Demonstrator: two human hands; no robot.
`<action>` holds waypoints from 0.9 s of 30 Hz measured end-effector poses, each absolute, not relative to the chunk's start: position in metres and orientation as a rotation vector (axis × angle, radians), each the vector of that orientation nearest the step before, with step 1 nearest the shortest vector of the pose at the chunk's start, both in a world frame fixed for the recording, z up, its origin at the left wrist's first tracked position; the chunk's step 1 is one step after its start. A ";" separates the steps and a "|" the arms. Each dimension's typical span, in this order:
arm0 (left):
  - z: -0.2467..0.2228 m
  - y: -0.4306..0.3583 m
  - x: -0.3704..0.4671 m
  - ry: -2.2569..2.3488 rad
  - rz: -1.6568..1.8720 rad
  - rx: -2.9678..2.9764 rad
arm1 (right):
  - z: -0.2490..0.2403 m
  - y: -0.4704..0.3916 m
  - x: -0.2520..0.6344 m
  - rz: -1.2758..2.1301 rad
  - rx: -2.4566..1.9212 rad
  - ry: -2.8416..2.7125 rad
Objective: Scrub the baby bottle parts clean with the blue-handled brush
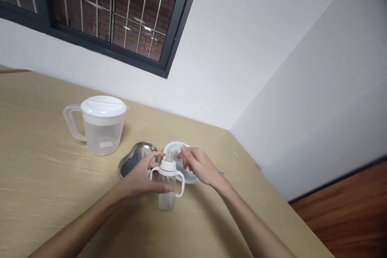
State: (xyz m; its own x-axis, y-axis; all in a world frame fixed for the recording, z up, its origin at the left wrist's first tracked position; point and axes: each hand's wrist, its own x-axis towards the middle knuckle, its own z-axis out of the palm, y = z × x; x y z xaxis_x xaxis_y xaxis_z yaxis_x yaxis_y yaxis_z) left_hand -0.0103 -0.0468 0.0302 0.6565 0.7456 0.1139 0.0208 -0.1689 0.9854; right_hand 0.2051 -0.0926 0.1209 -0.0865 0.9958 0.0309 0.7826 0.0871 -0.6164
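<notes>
A clear baby bottle [166,201] with a white collar, two white handles and a clear nipple stands upright near the middle of the view. My left hand [145,175] is wrapped round its left side, thumb across the front and fingers at the collar. Just right of the nipple, my right hand [195,163] has its fingers curled together over a white plate; whether anything is between them is too small to tell. The white plate [191,178] lies behind the bottle and is partly hidden by it and my right hand.
A kidney-shaped metal tray [130,163] lies behind my left hand, with a small clear item partly hidden at its right end. Farther left stands a lidded plastic pitcher [104,133]. The wooden table [45,169] meets a white wall below a barred window.
</notes>
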 end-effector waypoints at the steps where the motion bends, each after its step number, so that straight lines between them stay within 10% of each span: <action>1: 0.032 -0.046 -0.010 0.622 0.707 1.559 | 0.119 -0.092 0.207 0.680 -1.676 -1.901; 27: -0.009 -0.047 0.004 0.866 0.657 1.870 | 0.046 -0.107 0.219 1.234 -1.011 -1.782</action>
